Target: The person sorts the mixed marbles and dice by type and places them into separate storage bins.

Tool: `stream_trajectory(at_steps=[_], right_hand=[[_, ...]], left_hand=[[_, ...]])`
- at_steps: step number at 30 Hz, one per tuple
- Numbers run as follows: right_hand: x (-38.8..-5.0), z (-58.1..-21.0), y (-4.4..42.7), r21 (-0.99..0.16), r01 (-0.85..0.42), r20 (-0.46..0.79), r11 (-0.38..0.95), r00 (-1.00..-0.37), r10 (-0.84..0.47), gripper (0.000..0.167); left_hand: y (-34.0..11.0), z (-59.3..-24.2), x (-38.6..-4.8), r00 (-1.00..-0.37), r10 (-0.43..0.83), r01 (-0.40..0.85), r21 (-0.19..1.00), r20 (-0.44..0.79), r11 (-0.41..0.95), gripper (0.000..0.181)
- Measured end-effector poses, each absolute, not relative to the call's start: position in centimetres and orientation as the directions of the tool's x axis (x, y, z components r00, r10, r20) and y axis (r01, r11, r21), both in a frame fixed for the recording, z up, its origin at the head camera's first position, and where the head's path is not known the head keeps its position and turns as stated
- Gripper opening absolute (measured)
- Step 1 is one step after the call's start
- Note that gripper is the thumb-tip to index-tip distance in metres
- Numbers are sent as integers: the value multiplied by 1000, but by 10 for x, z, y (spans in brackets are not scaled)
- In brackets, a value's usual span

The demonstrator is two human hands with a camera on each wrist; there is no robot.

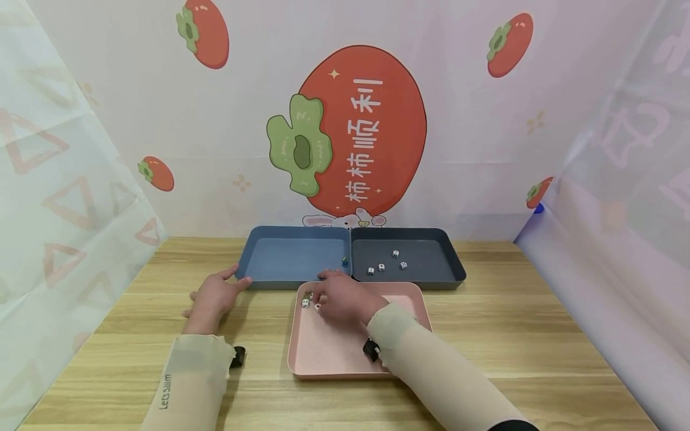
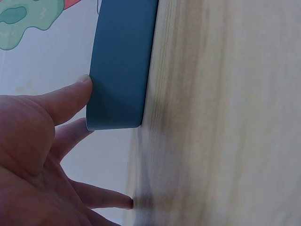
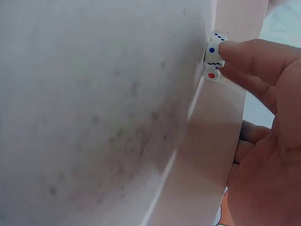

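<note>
My right hand (image 1: 345, 294) reaches into the far left part of the pink tray (image 1: 323, 359). In the right wrist view, its thumb and forefinger pinch a white die (image 3: 214, 52) with blue pips, close against other dice, one showing a red pip (image 3: 211, 75). A white die (image 1: 305, 303) shows left of this hand in the head view, beside a small brownish piece. My left hand (image 1: 214, 296) is at the near left corner of the blue tray (image 1: 293, 276). Its fingers are spread, and the thumb and forefinger touch the tray's wall in the left wrist view.
Right of the blue tray stands a dark grey tray (image 1: 426, 278) with several white dice (image 1: 396, 254). A tiny blue and green piece (image 1: 345, 262) lies inside the blue tray at its right end. All three trays rest on a wooden table (image 1: 501, 335) before a printed backdrop (image 1: 458, 179).
</note>
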State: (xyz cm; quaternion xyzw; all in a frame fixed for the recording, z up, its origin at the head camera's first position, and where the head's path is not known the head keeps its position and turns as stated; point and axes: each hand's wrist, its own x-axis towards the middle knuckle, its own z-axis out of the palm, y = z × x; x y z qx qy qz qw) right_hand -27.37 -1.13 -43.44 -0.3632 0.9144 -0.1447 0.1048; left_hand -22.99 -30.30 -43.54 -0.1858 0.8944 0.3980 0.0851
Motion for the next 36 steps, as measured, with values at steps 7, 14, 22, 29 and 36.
stream_trajectory(at_steps=[7,14,22,29,36], right_hand=[[-274,-436,-11,-331,-636,-86,697,-715,-693,16],[-274,-437,-11,-307,-639,-93,706,-718,-690,19],[-275,-436,-10,-319,-627,-110,711,-720,-685,19],[-282,-428,-5,-537,-535,-76,652,-739,-669,12],[-286,-422,7,-731,-376,-49,569,-803,-594,7]], left_hand=[[-302,-435,-231,-915,-270,-403,679,-299,614,79],[-303,-436,-231,-914,-272,-405,677,-301,614,79],[-303,-435,-231,-912,-268,-409,680,-310,609,80],[-303,-436,-231,-912,-276,-410,679,-303,609,79],[-302,-437,-231,-913,-282,-409,675,-296,615,77]])
